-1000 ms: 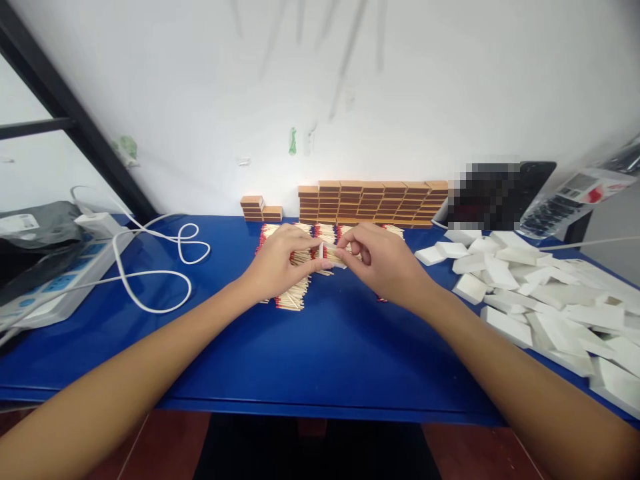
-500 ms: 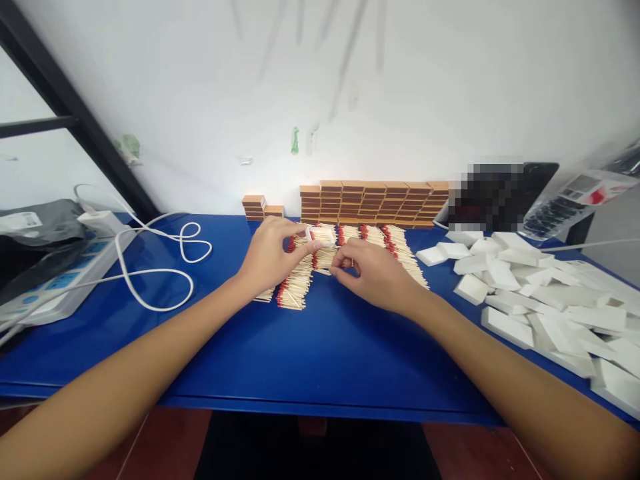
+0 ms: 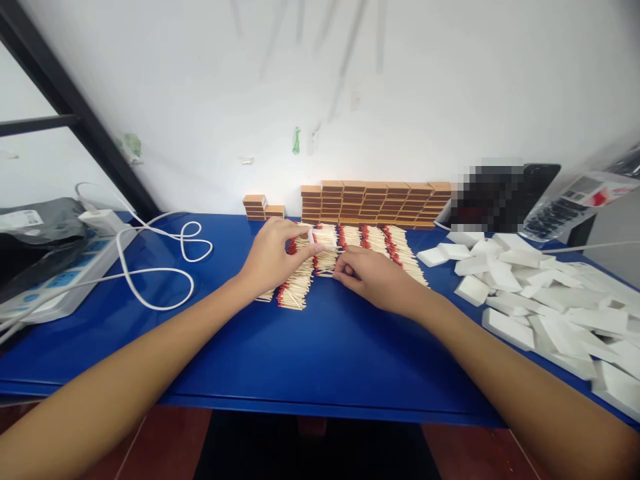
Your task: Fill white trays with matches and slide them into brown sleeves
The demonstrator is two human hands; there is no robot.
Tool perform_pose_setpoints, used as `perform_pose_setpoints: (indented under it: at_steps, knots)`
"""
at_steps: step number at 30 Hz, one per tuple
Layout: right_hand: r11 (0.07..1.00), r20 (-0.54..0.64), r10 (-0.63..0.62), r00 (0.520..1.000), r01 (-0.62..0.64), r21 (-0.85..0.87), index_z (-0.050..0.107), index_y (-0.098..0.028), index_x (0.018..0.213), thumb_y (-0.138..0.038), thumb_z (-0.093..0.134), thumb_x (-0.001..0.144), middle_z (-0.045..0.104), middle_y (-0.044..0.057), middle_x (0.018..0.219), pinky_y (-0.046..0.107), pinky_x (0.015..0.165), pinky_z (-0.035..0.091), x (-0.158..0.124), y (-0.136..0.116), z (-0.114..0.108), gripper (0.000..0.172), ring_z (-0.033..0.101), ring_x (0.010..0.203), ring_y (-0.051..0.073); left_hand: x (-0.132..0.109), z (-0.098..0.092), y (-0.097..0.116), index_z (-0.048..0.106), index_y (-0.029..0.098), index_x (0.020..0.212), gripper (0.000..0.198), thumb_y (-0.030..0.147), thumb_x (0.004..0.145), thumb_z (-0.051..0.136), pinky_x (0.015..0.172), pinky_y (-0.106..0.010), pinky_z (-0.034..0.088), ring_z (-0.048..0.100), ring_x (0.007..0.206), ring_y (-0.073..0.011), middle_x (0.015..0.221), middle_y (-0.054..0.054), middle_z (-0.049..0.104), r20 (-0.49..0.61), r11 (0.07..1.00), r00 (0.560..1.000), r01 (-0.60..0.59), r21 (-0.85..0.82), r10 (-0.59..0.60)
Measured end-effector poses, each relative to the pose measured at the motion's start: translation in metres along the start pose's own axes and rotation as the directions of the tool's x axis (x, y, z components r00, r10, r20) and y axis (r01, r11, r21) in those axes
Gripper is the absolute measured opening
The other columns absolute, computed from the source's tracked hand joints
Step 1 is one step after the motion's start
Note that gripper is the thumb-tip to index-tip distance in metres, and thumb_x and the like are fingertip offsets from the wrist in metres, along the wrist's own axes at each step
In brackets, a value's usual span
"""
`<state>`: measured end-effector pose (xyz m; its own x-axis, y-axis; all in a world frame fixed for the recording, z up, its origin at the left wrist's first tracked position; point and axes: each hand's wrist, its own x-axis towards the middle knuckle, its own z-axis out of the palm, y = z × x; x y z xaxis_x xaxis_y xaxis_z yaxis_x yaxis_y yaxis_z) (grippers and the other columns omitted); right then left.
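Note:
My left hand [image 3: 277, 257] grips a small white matchbox tray [image 3: 313, 238] between thumb and fingers, with red-tipped matches lying in it. Just right of and below the tray, my right hand [image 3: 373, 275] has its fingers curled together in a pinch. What sits between those fingertips, if anything, is too small to tell. Under and around both hands, loose matches [image 3: 296, 291] lie in rows on the blue table [image 3: 300, 360], partly covered by the hands.
Stacked matchboxes [image 3: 385, 203] line the wall, with a smaller stack [image 3: 255, 207] to their left. At right lie many white trays [image 3: 555, 287], a dark device [image 3: 540, 190] and a plastic bottle [image 3: 560, 207]. A power strip [image 3: 65, 280] and white cable [image 3: 150, 270] occupy the left side.
My right hand's fingers have drawn closer together, just below the tray's right end. The tray in my left hand has shifted very slightly to the right.

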<state>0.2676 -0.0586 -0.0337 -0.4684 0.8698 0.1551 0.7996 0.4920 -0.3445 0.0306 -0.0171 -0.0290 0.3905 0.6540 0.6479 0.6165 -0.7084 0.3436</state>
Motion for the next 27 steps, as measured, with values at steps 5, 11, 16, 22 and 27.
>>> perform_pose_setpoints:
  at_steps: [5, 11, 16, 22, 27]
  knots:
    - [1.0, 0.042, -0.017, 0.999, 0.017, -0.003, 0.064, -0.021, 0.09, -0.02, 0.057, 0.101, 0.068, 0.008, 0.096, 0.032, 0.076, 0.043, -0.005, 0.008, -0.02, 0.014, 0.062, 0.089, 0.022, 0.001, 0.0, -0.005, 0.082, 0.025, 0.107, 0.043, 0.064, 0.093, 0.073, 0.091, -0.043, 0.052, 0.067, 0.097, -0.0269, 0.098, -0.007, 0.079, 0.003, 0.999, 1.0, -0.016, 0.03, 0.016]
    - [0.998, -0.139, -0.033, 0.99, 0.039, 0.039, 0.063, -0.021, 0.09, -0.029, 0.056, 0.102, 0.065, 0.007, 0.094, 0.032, 0.072, 0.041, -0.006, 0.011, -0.034, 0.016, 0.057, 0.082, 0.021, 0.0, 0.0, -0.006, 0.081, 0.024, 0.096, 0.041, 0.064, 0.094, 0.072, 0.087, -0.042, 0.05, 0.066, 0.093, -0.0269, 0.094, -0.007, 0.078, 0.076, 0.998, 0.995, -0.062, 0.03, 0.06]
    - [0.997, -0.271, -0.038, 0.962, 0.056, 0.06, 0.062, -0.021, 0.091, -0.026, 0.059, 0.101, 0.063, 0.006, 0.093, 0.031, 0.071, 0.04, -0.004, 0.006, -0.028, 0.012, 0.056, 0.078, 0.019, 0.0, 0.0, -0.001, 0.082, 0.025, 0.101, 0.041, 0.064, 0.092, 0.074, 0.087, -0.041, 0.05, 0.065, 0.091, -0.0256, 0.088, -0.005, 0.076, 0.095, 0.995, 0.991, -0.093, -0.032, 0.096]
    - [0.987, -0.271, -0.124, 0.954, 0.147, 0.065, 0.062, -0.022, 0.094, -0.024, 0.058, 0.102, 0.064, 0.006, 0.094, 0.032, 0.071, 0.042, -0.002, 0.008, -0.015, 0.01, 0.059, 0.081, 0.02, -0.001, 0.001, 0.001, 0.081, 0.024, 0.11, 0.044, 0.063, 0.089, 0.076, 0.092, -0.041, 0.051, 0.066, 0.096, -0.0251, 0.093, -0.006, 0.077, 0.076, 0.981, 0.987, -0.133, -0.14, 0.144]
    - [0.977, -0.312, -0.156, 0.937, 0.192, 0.09, 0.067, -0.021, 0.093, -0.023, 0.059, 0.102, 0.062, 0.004, 0.087, 0.031, 0.067, 0.042, -0.003, 0.005, -0.021, 0.012, 0.057, 0.073, 0.017, 0.0, 0.001, 0.001, 0.082, 0.024, 0.106, 0.042, 0.062, 0.091, 0.074, 0.091, -0.04, 0.052, 0.067, 0.096, -0.0244, 0.096, -0.006, 0.078, 0.055, 0.982, 0.989, -0.132, -0.139, 0.141]
